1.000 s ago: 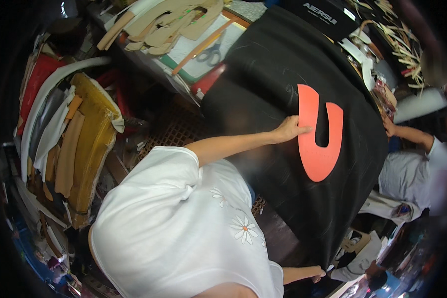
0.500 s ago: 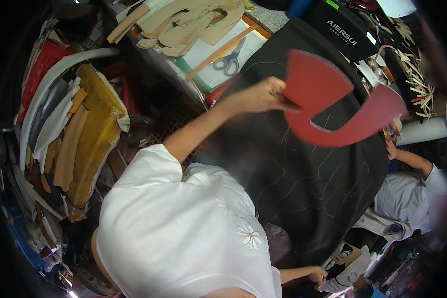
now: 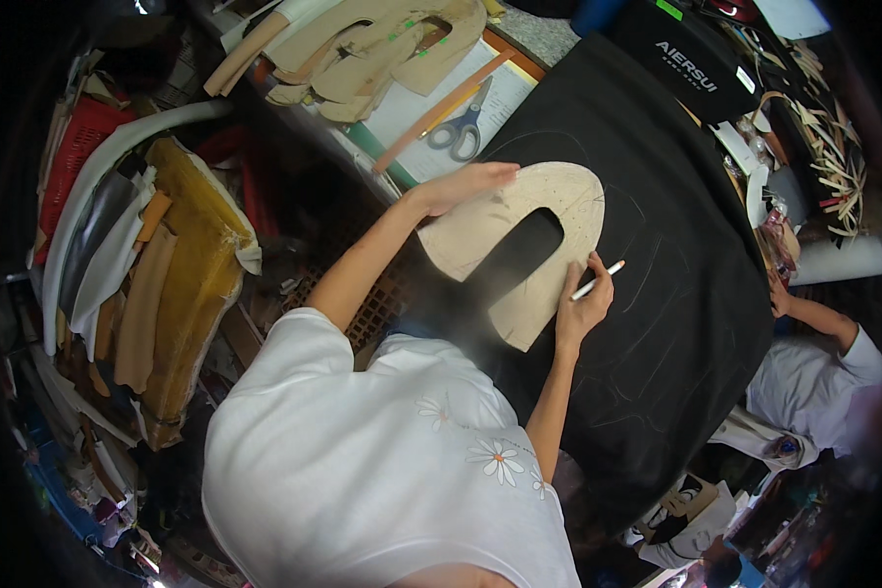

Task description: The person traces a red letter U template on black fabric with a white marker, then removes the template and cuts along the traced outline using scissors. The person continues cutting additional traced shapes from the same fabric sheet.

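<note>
A beige U-shaped pattern piece (image 3: 578,196) with a long slot lies over black cloth (image 3: 647,333) in front of me. My left hand (image 3: 472,186) rests at its upper left edge, fingers stretched out and lying flat along it. Between the fingers of my right hand (image 3: 586,302) is a slim white pen (image 3: 598,280), its orange-tinted tip pointing up and right. That hand also touches the piece's right leg. Thin pale curved lines run across the cloth. The underside of the piece is hidden.
Beyond the cloth lie grey-handled scissors (image 3: 458,132), papers and stacked beige patterns (image 3: 363,49). A black box (image 3: 681,69) stands at the far right. At the right, another person's arm (image 3: 818,316) reaches the cloth. Piled materials and a yellow slab (image 3: 196,284) stand left.
The U-shaped piece, held up red side showing in my left hand, is now down on the cloth with beige showing. My right hand has come up to it with the pen.
</note>
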The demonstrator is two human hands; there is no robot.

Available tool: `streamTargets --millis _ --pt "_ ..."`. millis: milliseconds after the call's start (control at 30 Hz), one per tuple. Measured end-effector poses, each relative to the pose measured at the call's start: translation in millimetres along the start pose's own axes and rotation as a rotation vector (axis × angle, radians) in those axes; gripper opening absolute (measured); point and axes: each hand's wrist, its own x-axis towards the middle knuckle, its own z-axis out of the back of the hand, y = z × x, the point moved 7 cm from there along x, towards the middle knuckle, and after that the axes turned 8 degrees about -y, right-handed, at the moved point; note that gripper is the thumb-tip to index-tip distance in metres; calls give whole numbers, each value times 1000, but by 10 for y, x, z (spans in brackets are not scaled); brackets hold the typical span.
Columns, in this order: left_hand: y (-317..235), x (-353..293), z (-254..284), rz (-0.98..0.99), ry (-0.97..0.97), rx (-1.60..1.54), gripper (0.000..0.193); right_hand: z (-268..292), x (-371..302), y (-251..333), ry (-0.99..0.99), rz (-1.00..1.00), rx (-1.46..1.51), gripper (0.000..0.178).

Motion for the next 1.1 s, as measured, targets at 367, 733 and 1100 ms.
streamTargets --millis 367,733,1100 --pt "-1602 727 1872 -344 -136 399 65 -80 -5 -19 41 -17 39 20" --pt "-1035 1611 2277 -148 -661 1282 110 -74 70 32 6 -26 -17 21" --pt "-857 2176 2312 -112 -675 1615 111 104 136 -37 -129 44 102 26"
